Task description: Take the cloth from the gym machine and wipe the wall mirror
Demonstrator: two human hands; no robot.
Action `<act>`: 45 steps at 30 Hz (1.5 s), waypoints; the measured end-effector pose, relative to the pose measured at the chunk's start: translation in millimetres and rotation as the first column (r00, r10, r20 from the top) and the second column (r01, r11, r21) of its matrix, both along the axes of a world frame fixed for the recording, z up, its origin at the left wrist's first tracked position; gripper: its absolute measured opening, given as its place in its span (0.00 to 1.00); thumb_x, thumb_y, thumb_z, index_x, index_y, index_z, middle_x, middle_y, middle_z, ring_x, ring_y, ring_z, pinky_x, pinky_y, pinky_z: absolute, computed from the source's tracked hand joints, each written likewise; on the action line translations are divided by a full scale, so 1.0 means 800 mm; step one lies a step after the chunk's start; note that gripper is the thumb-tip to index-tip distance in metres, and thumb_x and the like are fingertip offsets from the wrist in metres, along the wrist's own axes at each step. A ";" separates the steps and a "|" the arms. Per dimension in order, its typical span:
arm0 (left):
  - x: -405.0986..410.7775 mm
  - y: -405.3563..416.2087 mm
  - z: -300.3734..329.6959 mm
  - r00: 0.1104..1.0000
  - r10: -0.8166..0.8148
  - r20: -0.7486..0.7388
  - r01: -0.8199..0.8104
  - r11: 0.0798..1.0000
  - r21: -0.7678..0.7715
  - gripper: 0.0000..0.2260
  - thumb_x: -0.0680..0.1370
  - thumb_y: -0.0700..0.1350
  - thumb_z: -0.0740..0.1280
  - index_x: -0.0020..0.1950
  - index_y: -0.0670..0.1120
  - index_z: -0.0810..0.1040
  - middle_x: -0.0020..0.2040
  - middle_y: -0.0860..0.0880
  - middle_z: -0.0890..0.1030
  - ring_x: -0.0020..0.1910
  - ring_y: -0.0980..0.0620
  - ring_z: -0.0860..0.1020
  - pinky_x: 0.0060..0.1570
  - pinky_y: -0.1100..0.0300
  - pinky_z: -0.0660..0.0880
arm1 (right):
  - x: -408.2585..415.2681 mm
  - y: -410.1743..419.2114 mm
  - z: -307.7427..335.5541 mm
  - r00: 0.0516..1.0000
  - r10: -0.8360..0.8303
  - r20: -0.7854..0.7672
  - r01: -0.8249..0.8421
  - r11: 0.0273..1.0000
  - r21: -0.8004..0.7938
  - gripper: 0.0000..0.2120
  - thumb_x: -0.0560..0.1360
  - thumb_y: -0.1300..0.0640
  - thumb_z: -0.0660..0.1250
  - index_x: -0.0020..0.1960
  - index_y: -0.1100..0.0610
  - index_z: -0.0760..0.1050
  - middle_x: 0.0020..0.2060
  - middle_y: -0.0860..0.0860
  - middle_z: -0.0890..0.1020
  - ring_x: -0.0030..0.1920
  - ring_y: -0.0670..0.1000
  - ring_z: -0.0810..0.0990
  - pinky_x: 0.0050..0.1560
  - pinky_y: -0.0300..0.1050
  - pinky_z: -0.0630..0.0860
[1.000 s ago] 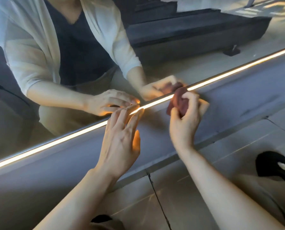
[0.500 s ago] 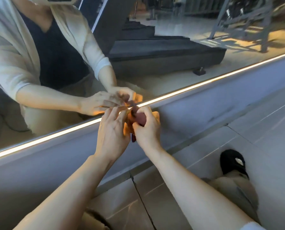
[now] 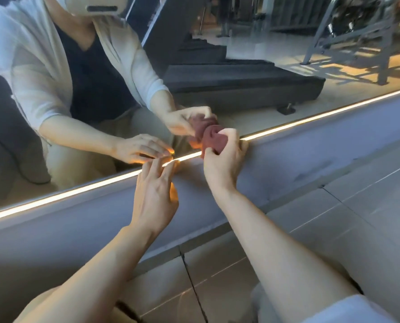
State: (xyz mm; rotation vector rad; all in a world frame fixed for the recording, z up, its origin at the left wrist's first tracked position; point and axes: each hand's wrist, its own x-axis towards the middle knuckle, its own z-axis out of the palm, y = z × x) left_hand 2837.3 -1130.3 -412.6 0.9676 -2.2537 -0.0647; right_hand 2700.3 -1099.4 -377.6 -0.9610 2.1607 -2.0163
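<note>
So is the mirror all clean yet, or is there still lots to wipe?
Done: the cloth is off the gym machine; the right hand grips it, bunched up. In hand: that cloth sits at the mirror's bottom edge, by the glowing light strip, while the left hand's fingertips rest on the strip. Left: the glass higher up; the picture cannot show how clean it is.

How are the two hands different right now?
The right hand grips a bunched red cloth; the left hand holds nothing. The right hand's fingers are curled; the left hand's are fairly straight, tips at the light strip. Both are at the mirror's bottom edge.
</note>
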 end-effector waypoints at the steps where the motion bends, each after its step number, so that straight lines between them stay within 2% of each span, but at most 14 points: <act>1: 0.001 0.001 0.004 1.000 0.015 0.001 -0.015 1.000 0.003 0.27 0.67 0.26 0.71 0.66 0.38 0.77 0.64 0.39 0.75 0.60 0.38 0.71 0.61 0.42 0.73 | -0.017 0.002 0.005 0.994 -0.098 0.047 0.101 0.994 -0.049 0.18 0.72 0.72 0.66 0.59 0.60 0.74 0.58 0.55 0.70 0.50 0.50 0.70 0.47 0.30 0.66; 6: 0.050 0.014 -0.015 0.997 0.067 -0.036 -0.069 0.997 -0.032 0.28 0.69 0.26 0.71 0.68 0.38 0.75 0.66 0.40 0.76 0.63 0.42 0.71 0.64 0.46 0.71 | -0.031 -0.020 0.008 0.957 -0.229 0.180 0.241 0.969 -0.046 0.19 0.71 0.73 0.64 0.60 0.61 0.73 0.58 0.54 0.67 0.57 0.61 0.75 0.52 0.38 0.69; 11: 0.113 -0.001 -0.020 0.996 0.079 0.035 -0.075 0.990 -0.121 0.25 0.70 0.26 0.69 0.66 0.37 0.77 0.64 0.39 0.77 0.60 0.42 0.72 0.62 0.51 0.68 | 0.107 -0.025 -0.032 0.980 0.147 -0.136 -0.152 0.988 -0.027 0.20 0.69 0.72 0.71 0.57 0.58 0.73 0.57 0.55 0.70 0.55 0.57 0.76 0.51 0.38 0.75; 14: 0.128 -0.005 -0.017 0.993 0.119 0.007 -0.118 0.991 -0.065 0.26 0.68 0.25 0.71 0.65 0.37 0.77 0.64 0.39 0.77 0.60 0.42 0.72 0.62 0.53 0.67 | 0.115 -0.023 -0.026 0.934 0.328 -0.138 -0.328 0.944 0.024 0.14 0.71 0.68 0.70 0.49 0.52 0.73 0.51 0.50 0.71 0.51 0.50 0.74 0.46 0.34 0.74; 18: 0.137 -0.008 -0.019 0.995 0.097 -0.006 -0.097 0.993 -0.060 0.26 0.68 0.24 0.70 0.65 0.37 0.78 0.63 0.39 0.78 0.60 0.43 0.72 0.65 0.56 0.65 | 0.070 -0.038 0.002 0.972 -0.178 0.156 0.210 0.952 -0.222 0.16 0.68 0.73 0.61 0.52 0.62 0.75 0.55 0.58 0.71 0.51 0.50 0.70 0.47 0.28 0.67; 20: 0.144 -0.004 -0.021 0.997 0.082 0.008 -0.082 0.995 -0.057 0.26 0.68 0.24 0.70 0.65 0.38 0.78 0.62 0.40 0.78 0.60 0.42 0.72 0.64 0.55 0.67 | 0.073 -0.045 0.001 0.946 -0.259 0.197 0.300 0.928 -0.221 0.18 0.67 0.75 0.60 0.54 0.64 0.75 0.56 0.59 0.70 0.52 0.51 0.70 0.48 0.25 0.64; 23: 0.160 0.003 -0.020 0.996 0.080 0.043 -0.079 0.996 -0.037 0.26 0.69 0.26 0.71 0.66 0.39 0.77 0.62 0.41 0.77 0.59 0.41 0.74 0.62 0.50 0.71 | 0.135 -0.047 -0.027 0.989 -0.064 -0.131 0.035 0.977 -0.210 0.17 0.65 0.74 0.64 0.52 0.63 0.76 0.55 0.60 0.71 0.55 0.58 0.74 0.55 0.25 0.64; 26: 0.177 0.002 -0.016 0.991 0.122 0.050 -0.122 0.992 -0.012 0.25 0.71 0.28 0.70 0.67 0.40 0.77 0.65 0.41 0.76 0.63 0.42 0.73 0.64 0.47 0.71 | 0.193 -0.037 -0.053 0.863 0.294 -0.411 -0.317 0.948 0.014 0.16 0.67 0.72 0.70 0.52 0.59 0.78 0.55 0.56 0.71 0.55 0.59 0.76 0.55 0.32 0.69; 28: 0.190 0.001 -0.014 0.989 0.140 0.048 -0.140 0.990 -0.001 0.26 0.71 0.29 0.71 0.68 0.40 0.76 0.66 0.41 0.75 0.64 0.42 0.72 0.66 0.48 0.69 | 0.189 -0.034 -0.046 0.895 0.297 -0.334 -0.313 0.950 0.008 0.15 0.68 0.71 0.70 0.51 0.57 0.79 0.53 0.51 0.70 0.54 0.56 0.76 0.51 0.30 0.69; 30: 0.201 -0.001 -0.012 0.987 0.149 0.064 -0.149 0.989 0.000 0.27 0.70 0.30 0.72 0.69 0.39 0.74 0.67 0.40 0.74 0.65 0.41 0.71 0.66 0.47 0.70 | 0.158 -0.034 -0.032 0.995 0.006 -0.098 -0.023 0.984 -0.176 0.17 0.67 0.73 0.66 0.52 0.59 0.78 0.53 0.51 0.69 0.53 0.56 0.75 0.51 0.27 0.67; 33: 0.217 -0.003 -0.008 0.986 0.149 0.080 -0.150 0.989 0.002 0.30 0.69 0.30 0.72 0.71 0.39 0.72 0.68 0.40 0.73 0.65 0.40 0.71 0.65 0.46 0.70 | 0.100 -0.039 -0.024 0.951 -0.291 0.101 0.305 0.934 -0.185 0.20 0.67 0.73 0.60 0.56 0.62 0.77 0.56 0.56 0.69 0.58 0.61 0.75 0.57 0.35 0.67; 37: 0.234 -0.004 -0.010 0.988 0.114 0.108 -0.114 0.993 -0.008 0.32 0.68 0.29 0.73 0.72 0.39 0.71 0.69 0.39 0.72 0.67 0.39 0.71 0.66 0.46 0.69 | 0.149 -0.043 -0.052 0.988 -0.112 -0.108 0.106 0.992 -0.064 0.15 0.66 0.73 0.63 0.50 0.61 0.76 0.54 0.60 0.70 0.51 0.62 0.76 0.53 0.40 0.69; 41: 0.245 -0.006 -0.013 0.986 0.085 0.142 -0.083 0.996 -0.023 0.32 0.68 0.30 0.74 0.71 0.39 0.72 0.69 0.38 0.72 0.67 0.40 0.70 0.66 0.50 0.64 | 0.220 -0.026 -0.065 0.930 0.328 -0.164 -0.304 0.940 0.158 0.16 0.70 0.69 0.70 0.46 0.50 0.72 0.50 0.48 0.67 0.47 0.49 0.72 0.43 0.22 0.65; 45: 0.254 -0.008 -0.012 0.990 0.049 0.135 -0.047 0.999 -0.014 0.31 0.69 0.30 0.74 0.71 0.40 0.72 0.69 0.39 0.72 0.67 0.40 0.70 0.67 0.47 0.66 | 0.181 -0.030 -0.055 0.985 -0.089 0.147 0.104 0.990 -0.094 0.15 0.71 0.72 0.64 0.52 0.56 0.73 0.56 0.51 0.67 0.49 0.45 0.75 0.51 0.34 0.74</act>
